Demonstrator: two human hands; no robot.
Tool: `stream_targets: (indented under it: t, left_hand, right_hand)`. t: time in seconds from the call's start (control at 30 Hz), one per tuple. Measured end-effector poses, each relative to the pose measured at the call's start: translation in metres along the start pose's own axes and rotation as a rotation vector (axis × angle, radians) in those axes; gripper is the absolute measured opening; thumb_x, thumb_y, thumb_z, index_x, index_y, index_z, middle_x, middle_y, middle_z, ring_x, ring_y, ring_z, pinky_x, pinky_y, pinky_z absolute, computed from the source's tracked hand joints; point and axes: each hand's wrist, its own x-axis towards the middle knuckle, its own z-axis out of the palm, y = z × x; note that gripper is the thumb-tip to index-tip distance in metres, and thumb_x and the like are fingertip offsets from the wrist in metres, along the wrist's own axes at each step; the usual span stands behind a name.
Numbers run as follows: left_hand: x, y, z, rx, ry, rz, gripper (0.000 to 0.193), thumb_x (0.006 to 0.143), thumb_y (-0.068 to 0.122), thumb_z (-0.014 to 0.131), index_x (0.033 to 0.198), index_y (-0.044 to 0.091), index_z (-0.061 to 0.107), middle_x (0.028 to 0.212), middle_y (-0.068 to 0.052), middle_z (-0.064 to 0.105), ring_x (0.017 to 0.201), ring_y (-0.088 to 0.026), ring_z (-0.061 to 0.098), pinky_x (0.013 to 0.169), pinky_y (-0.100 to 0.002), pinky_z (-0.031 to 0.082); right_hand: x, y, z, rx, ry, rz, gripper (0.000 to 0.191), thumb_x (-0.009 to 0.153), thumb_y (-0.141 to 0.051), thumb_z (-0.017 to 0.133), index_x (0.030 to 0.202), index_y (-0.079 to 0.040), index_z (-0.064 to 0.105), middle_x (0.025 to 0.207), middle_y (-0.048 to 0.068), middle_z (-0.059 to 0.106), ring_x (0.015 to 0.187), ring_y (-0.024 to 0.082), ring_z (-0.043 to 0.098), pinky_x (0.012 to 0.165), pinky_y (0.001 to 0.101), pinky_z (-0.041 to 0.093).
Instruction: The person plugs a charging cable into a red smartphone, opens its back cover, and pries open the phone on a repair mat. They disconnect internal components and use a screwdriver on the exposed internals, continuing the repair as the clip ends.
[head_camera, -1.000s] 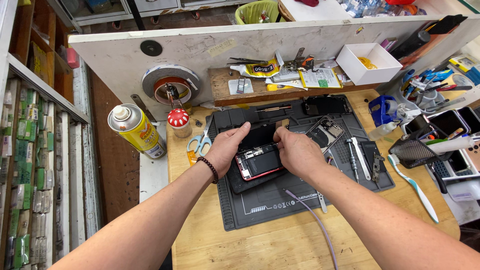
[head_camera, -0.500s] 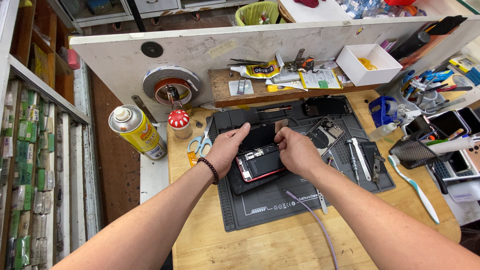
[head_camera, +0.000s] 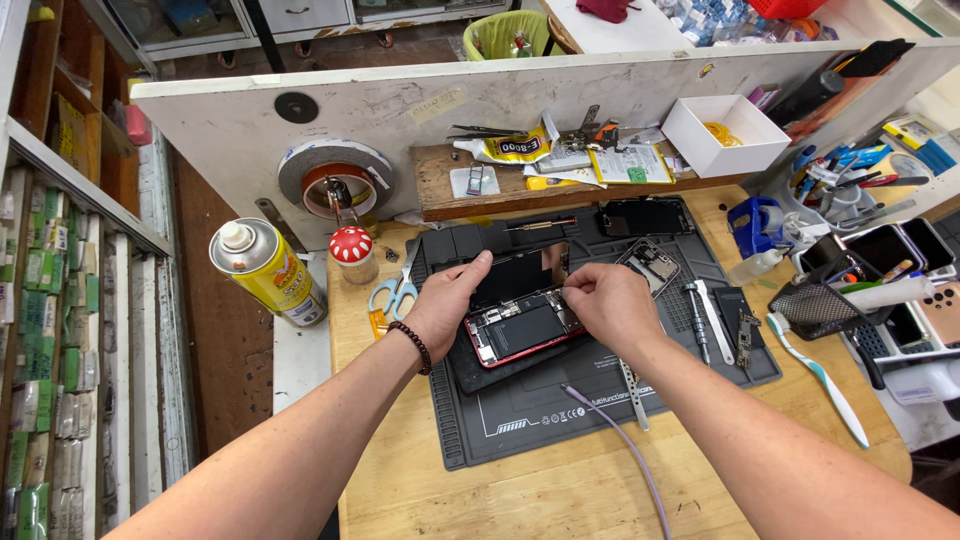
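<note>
Your left hand (head_camera: 447, 305) steadies the opened red phone (head_camera: 522, 328) on the dark mat (head_camera: 560, 410), its fingers curled against the lifted screen (head_camera: 520, 270). Your right hand (head_camera: 608, 305) pinches closed at the phone's upper edge, just beside those fingers.

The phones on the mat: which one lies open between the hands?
The red-framed phone, its insides showing, between the left hand and right hand. The other opened phone lies apart, untouched.

yellow spray can (head_camera: 268, 272) left, lifted phone screen (head_camera: 520, 272)
</note>
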Motion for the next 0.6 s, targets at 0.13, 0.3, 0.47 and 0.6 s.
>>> stream_targets:
  t: [0.13,0.3,0.47,0.6]
  left_hand:
    - [0.001,0.000,-0.001,0.062,0.050,-0.035,0.071,0.089,0.057,0.066,0.137,0.005,0.063,0.134,-0.008,0.064,0.128,-0.015,0.050,0.113,-0.035,0.033]
    - [0.003,-0.001,-0.001,0.048,0.042,-0.019,0.073,0.086,0.058,0.067,0.135,0.004,0.064,0.132,-0.010,0.066,0.127,-0.018,0.052,0.113,-0.036,0.036]
    - [0.002,-0.001,-0.002,0.010,0.028,-0.002,0.073,0.087,0.057,0.067,0.136,0.003,0.064,0.133,-0.010,0.065,0.128,-0.018,0.051,0.112,-0.036,0.035]
    - [0.001,0.001,-0.002,-0.051,-0.014,-0.022,0.073,0.087,0.056,0.067,0.135,0.001,0.063,0.133,-0.013,0.067,0.129,-0.019,0.054,0.114,-0.037,0.037]
  right_hand:
    - [0.002,-0.008,-0.003,-0.091,-0.041,-0.088,0.020,0.083,-0.024,0.073,0.096,-0.012,0.082,0.092,0.010,0.078,0.088,0.029,0.075,0.083,0.0405,0.057]
    - [0.008,-0.021,0.000,-0.145,-0.089,0.085,0.020,0.082,-0.024,0.072,0.096,-0.015,0.084,0.090,0.012,0.078,0.090,0.031,0.075,0.085,0.0419,0.058]
    - [0.015,-0.024,0.002,-0.222,-0.124,0.112,0.019,0.081,-0.024,0.073,0.095,-0.016,0.083,0.089,0.012,0.079,0.090,0.029,0.076,0.085,0.0423,0.058]
    - [0.021,-0.020,0.003,-0.220,-0.115,0.093,0.019,0.081,-0.027,0.076,0.094,-0.016,0.084,0.090,0.012,0.079,0.090,0.028,0.075,0.086,0.0413,0.058]
